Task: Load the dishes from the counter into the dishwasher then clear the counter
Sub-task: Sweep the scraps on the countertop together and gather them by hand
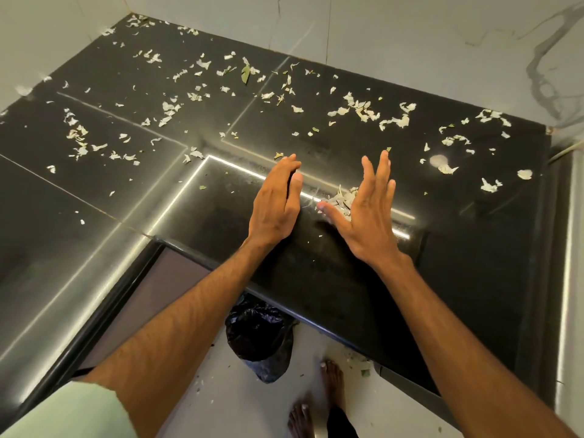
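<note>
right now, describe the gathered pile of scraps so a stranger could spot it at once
Start at the black counter, near its front edge. Between the left hand and right hand lies the pile. Unlike the scattered scraps, it is heaped together beside the right hand.

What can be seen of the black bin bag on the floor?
The bin bag is black, glossy, crinkled plastic, and seems to line a small bin. Its mouth gapes open upward just below the edge of the counter, which hides part of its top. It narrows toward the bottom and stands on the pale floor. Nothing visibly touches it. A bare foot stands to its right, apart.
</note>
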`<control>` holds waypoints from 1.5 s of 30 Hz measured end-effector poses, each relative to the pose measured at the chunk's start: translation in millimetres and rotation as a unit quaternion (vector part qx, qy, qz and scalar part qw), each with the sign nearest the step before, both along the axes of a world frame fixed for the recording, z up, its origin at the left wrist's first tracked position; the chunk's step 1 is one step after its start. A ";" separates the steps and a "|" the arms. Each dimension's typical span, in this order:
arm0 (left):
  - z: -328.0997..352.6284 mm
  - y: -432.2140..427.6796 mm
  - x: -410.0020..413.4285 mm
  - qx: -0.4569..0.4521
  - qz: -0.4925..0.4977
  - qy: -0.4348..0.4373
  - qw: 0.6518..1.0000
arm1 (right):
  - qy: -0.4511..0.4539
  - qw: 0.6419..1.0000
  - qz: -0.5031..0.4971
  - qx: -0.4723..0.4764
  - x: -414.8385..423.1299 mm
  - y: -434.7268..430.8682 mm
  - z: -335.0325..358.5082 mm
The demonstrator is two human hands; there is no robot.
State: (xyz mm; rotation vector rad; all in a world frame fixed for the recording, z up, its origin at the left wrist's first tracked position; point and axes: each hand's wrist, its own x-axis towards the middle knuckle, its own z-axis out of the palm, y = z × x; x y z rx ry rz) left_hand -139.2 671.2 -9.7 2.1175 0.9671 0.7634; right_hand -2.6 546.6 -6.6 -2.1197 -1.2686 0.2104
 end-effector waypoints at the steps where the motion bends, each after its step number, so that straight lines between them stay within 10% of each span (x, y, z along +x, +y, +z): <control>1: -0.2 0.6 0.3 -0.004 0.008 -0.008 1.000 | 0.014 1.000 0.018 0.020 -6.8 -4.8 5.2; 11: -2.0 3.8 0.0 0.000 0.031 -0.032 0.999 | -0.125 0.990 0.019 -0.064 -29.5 -21.5 -2.2; 27: -2.7 2.5 0.7 0.027 0.020 -0.002 0.999 | -0.048 0.995 -0.084 -0.032 -3.8 -0.4 -3.8; 45: -1.2 -0.9 1.8 0.042 0.020 0.014 0.999 | -0.052 0.994 0.095 0.009 -6.2 19.1 -10.0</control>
